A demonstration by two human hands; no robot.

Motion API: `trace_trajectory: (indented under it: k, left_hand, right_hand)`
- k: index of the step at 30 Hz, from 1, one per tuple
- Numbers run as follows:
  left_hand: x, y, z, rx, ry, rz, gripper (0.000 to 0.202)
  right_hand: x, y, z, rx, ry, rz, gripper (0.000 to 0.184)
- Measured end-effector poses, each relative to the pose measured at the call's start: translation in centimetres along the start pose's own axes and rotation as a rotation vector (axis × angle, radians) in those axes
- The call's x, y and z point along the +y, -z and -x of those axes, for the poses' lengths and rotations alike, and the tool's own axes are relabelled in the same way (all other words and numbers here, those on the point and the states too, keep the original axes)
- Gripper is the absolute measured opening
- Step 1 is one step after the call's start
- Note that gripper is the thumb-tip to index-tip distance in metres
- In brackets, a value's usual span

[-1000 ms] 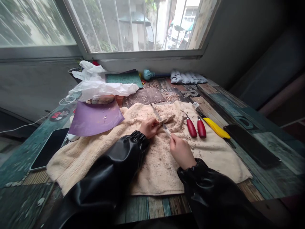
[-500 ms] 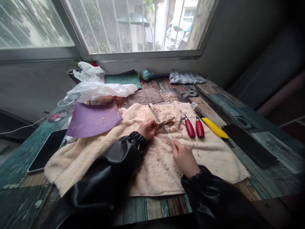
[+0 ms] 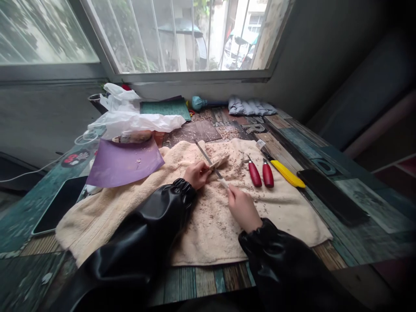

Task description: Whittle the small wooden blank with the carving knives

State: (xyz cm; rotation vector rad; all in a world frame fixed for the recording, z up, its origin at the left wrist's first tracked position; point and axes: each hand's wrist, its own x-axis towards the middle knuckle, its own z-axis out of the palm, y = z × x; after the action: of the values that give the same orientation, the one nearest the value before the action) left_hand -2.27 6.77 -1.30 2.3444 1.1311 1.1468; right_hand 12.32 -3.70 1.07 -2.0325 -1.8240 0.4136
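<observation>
My left hand (image 3: pixel 196 174) is closed on a thin, light brown piece of wood (image 3: pixel 221 162), whose far end points right and slightly up. In my right hand (image 3: pixel 243 207) is a long, narrow metal file (image 3: pixel 203 151), gripped by its pale handle (image 3: pixel 223 183). The file crosses the wood close to my left fingertips, its tip pointing away and to the left. Both hands are over a beige towel (image 3: pixel 208 238) strewn with wood shavings. To the right on the towel lie two red-handled carving knives (image 3: pixel 255 173) side by side.
A brush with a yellow handle (image 3: pixel 287 173) lies right of the knives, beside a dark phone (image 3: pixel 331 197). At left are a purple sheet (image 3: pixel 126 164) and a tablet (image 3: pixel 60 206). White plastic bags (image 3: pixel 139 121), a green mat (image 3: pixel 165 110) and a grey padded bundle (image 3: pixel 250 106) line the back.
The file has slid slightly away and to the left across the wood, my right hand moving with it. The wood's far end has turned a little upward. The whole view has shifted slightly.
</observation>
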Motion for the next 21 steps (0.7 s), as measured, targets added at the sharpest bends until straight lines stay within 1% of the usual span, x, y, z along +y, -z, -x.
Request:
trace_trajectory:
  k: [2, 4, 6, 10, 12, 15, 17, 19, 21]
  left_hand:
    - [-0.1, -0.1, 0.1, -0.002, -0.007, 0.001, 0.007]
    - [-0.1, -0.2, 0.1, 0.028, 0.025, -0.023, 0.006]
    - [-0.1, -0.3, 0.0, 0.054, 0.064, -0.044, 0.007]
    - [-0.1, -0.2, -0.1, 0.05, 0.076, -0.035, 0.008]
    - [-0.1, -0.1, -0.1, 0.034, 0.055, -0.003, 0.009]
    - [-0.2, 0.1, 0.0, -0.001, 0.023, 0.034, 0.01]
    - [-0.2, 0.1, 0.0, 0.007, 0.038, 0.023, 0.009]
    - [0.0, 0.0, 0.1, 0.015, 0.053, 0.003, 0.007]
    - [0.2, -0.1, 0.1, -0.012, 0.033, -0.001, 0.006]
  right_hand:
    - [-0.8, -0.1, -1.4, 0.003, 0.022, 0.031, 0.029]
    - [-1.2, -0.1, -2.0, 0.009, 0.034, 0.036, 0.029]
    - [-1.1, 0.0, -1.3, 0.009, 0.032, 0.024, 0.029]
    - [-0.1, 0.1, 0.7, 0.004, 0.02, 0.002, 0.031]
    - [-0.4, 0.1, 0.5, 0.003, 0.018, 0.026, 0.03]
    - [-1.5, -0.1, -1.2, 0.005, 0.012, 0.051, 0.029]
    - [-2.0, -0.3, -2.1, 0.002, 0.017, 0.053, 0.029]
    - [-2.0, -0.3, -2.0, -0.003, 0.015, 0.059, 0.029]
    - [-1.7, -0.4, -1.3, 0.0, 0.004, 0.062, 0.029]
